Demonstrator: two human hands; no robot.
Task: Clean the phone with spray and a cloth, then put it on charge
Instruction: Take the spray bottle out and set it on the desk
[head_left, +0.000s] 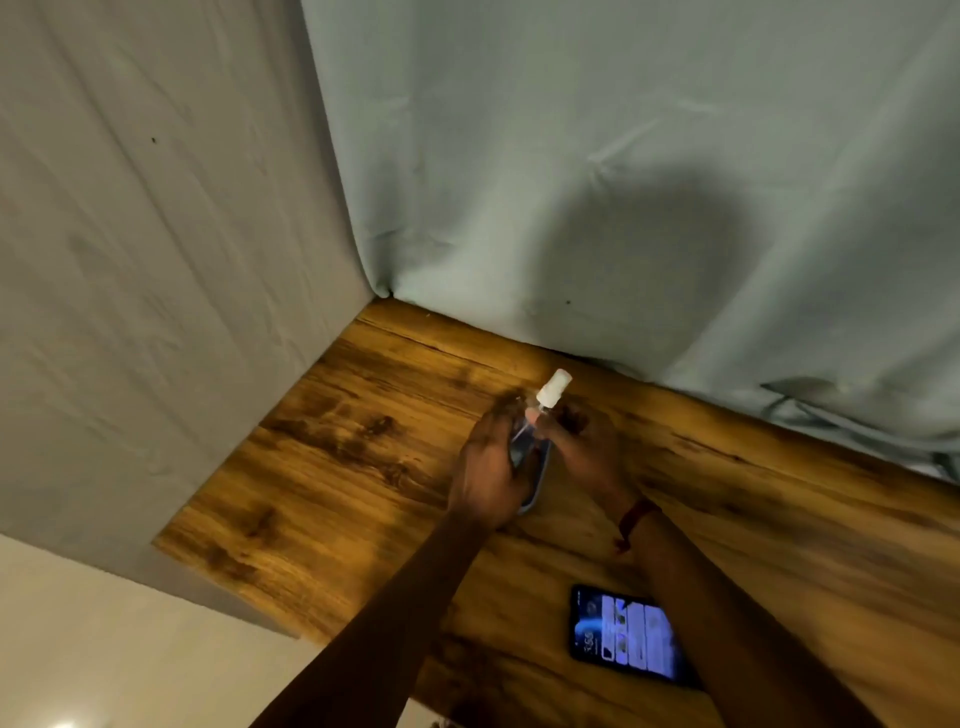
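- Both hands meet near the far edge of the table (363, 441): the left hand (485, 467) curls round the spray bottle (553, 389), and the right hand (584, 449) pinches its neck below the white cap.
- Under the left hand lies a blue flat thing (537, 483); I cannot tell what it is.
- The phone (626, 636) lies lit by the near edge, well apart.
- Likely step: readying the spray. Next: uncap, then aim.

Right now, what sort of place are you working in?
Probably a staged indoor desk corner: a wood-grain table with plain cloth sheets hung on two sides, a lit phone lying on it.
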